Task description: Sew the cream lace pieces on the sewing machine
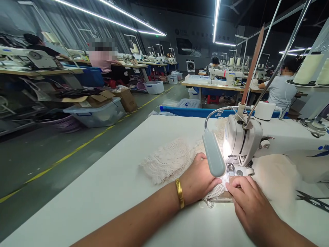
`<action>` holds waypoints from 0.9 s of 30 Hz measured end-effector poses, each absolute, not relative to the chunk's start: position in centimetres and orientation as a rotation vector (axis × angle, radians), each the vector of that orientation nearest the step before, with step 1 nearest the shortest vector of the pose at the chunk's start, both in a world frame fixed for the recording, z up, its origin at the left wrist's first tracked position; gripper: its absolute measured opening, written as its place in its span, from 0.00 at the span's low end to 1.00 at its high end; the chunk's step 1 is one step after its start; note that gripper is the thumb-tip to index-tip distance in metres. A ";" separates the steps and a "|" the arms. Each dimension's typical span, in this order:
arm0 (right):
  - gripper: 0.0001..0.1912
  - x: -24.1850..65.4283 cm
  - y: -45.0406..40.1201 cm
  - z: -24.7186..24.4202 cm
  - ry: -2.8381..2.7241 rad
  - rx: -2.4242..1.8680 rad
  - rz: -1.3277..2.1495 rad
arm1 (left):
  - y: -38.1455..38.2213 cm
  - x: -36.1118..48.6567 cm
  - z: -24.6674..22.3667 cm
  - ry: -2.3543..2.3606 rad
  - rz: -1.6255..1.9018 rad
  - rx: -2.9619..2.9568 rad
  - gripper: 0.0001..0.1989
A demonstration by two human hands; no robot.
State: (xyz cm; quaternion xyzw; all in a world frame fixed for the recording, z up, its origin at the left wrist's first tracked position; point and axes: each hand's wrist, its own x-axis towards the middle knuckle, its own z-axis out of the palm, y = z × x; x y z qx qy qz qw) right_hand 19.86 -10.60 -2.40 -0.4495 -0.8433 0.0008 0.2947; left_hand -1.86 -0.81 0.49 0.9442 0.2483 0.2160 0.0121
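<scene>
- In the head view, we rest our left hand (pixel 197 178) on the cream openwork lace fabric (pixel 167 161), just left of the needle area; its fingertips are partly hidden, so we cannot tell whether they are clamped on it.
- We bring the thumb and bent fingers of our right hand (pixel 253 204) together on the near edge of the lace, in front of the presser foot.
- The lace lies on the smooth white surface (pixel 108 199), bunched to the left of the white sewing machine (pixel 243 137) and reaching under our hands.
- We see a flat grey lamp head (pixel 214 154) on a bendable metal neck, lighting the spot between our hands.
- A yellow metal bangle (pixel 179 193) circles our left wrist.
- Right of our right hand lies a sheer beige fabric (pixel 276 178), with black metal scissors (pixel 313 201) near it at the picture's edge.
- A white thread spool (pixel 264 111) stands on the machine.
- Beyond, we see a person in a pink top (pixel 101 63) seated on the left and a person in a pale top (pixel 281 89) on the right, both at work surfaces.
</scene>
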 end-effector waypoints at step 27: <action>0.19 20.1 -10.5 -1.6 -2.258 -1.147 0.037 | -3.1 -1.3 0.3 0.595 0.824 2.881 0.14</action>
